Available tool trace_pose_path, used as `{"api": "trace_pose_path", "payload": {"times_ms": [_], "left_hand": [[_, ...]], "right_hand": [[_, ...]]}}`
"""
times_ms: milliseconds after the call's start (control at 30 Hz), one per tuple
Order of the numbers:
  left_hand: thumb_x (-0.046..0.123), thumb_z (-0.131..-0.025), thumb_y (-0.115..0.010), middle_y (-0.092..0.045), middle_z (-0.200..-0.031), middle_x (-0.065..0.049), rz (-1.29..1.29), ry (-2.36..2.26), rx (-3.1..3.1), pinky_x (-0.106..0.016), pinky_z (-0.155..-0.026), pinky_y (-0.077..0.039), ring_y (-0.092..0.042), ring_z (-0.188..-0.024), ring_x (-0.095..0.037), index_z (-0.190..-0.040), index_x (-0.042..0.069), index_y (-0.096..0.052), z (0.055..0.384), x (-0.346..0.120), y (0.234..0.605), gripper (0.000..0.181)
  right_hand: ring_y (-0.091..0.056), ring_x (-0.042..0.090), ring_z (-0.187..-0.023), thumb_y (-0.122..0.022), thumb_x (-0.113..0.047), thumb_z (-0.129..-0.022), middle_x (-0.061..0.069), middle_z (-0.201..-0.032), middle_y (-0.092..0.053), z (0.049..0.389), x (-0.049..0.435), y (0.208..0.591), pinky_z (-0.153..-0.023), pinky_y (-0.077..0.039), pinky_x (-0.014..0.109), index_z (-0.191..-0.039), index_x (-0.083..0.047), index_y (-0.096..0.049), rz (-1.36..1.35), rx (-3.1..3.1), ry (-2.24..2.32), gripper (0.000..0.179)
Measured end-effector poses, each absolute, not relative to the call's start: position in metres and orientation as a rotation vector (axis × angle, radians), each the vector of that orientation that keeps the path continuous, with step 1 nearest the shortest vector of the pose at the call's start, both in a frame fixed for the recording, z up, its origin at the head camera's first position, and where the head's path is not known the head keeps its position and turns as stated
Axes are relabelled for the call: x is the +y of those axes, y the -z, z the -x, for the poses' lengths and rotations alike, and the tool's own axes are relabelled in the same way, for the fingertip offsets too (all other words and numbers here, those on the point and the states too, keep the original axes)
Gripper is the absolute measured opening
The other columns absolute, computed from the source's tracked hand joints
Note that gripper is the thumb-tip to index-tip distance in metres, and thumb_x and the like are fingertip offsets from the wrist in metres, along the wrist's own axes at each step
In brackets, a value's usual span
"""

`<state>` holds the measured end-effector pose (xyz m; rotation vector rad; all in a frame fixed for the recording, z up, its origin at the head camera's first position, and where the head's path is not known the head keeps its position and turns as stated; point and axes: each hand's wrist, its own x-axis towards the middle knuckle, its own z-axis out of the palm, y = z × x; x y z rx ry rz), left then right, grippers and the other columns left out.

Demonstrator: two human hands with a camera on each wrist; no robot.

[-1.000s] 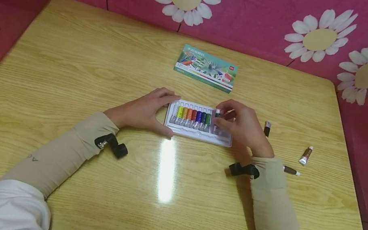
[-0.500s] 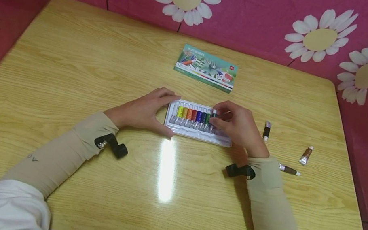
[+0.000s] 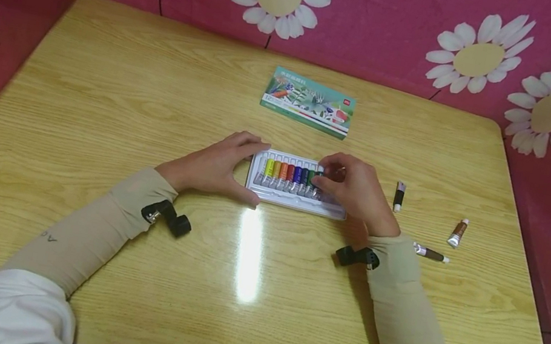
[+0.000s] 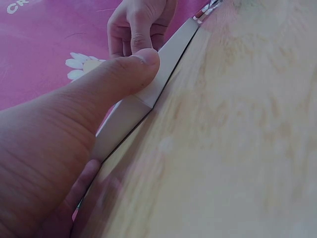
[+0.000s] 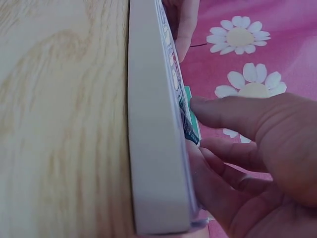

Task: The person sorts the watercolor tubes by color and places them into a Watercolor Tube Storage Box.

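A white plastic tray (image 3: pixel 298 202) holds a row of several small paint tubes, from white and yellow through orange, red and blue to green. My left hand (image 3: pixel 216 164) grips its left end, thumb on the front side and fingers at the back corner. At the right end of the row, my right hand (image 3: pixel 361 187) pinches a dark green paint tube (image 5: pixel 189 130) between thumb and fingers. That tube lies low in the tray beside the green one, partly hidden by the fingers. In the left wrist view, the left thumb (image 4: pixel 141 69) presses the tray's pale side wall.
Three loose tubes lie on the table to the right: a black one (image 3: pixel 399 197), a brown one (image 3: pixel 458 233) and a dark brown one (image 3: pixel 431 253). A teal paint box (image 3: pixel 307 102) lies behind the tray. Pink flowered cloth (image 3: pixel 368 22) borders the table.
My right hand has shifted slightly left with the dark green paint tube, bringing it beside the green one and lower into the tray. The left hand and tray have stayed put.
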<state>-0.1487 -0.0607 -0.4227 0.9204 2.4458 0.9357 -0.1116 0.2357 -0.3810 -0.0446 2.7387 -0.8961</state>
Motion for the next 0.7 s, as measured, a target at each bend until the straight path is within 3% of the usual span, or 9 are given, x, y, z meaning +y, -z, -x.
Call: {"api": "trace_pose_path", "payload": {"times_ms": [700], "left_hand": [[0.070, -0.070, -0.085, -0.028, -0.167, -0.001, -0.934, -0.935, 2.449, -0.049, -0.128, -0.032, -0.030, -0.155, -0.023, -0.164, 0.023, -0.032, 0.1475, -0.0616, 0.4223, 0.117]], "right_hand": [[-0.063, 0.023, -0.093, -0.076, -0.024, -0.095, 0.011, -0.107, -0.072, 0.1086, 0.2323, 0.3775, -0.082, -0.051, 0.032, -0.121, -0.010, -0.071, 0.034, 2.781, 0.840, 0.030]]}}
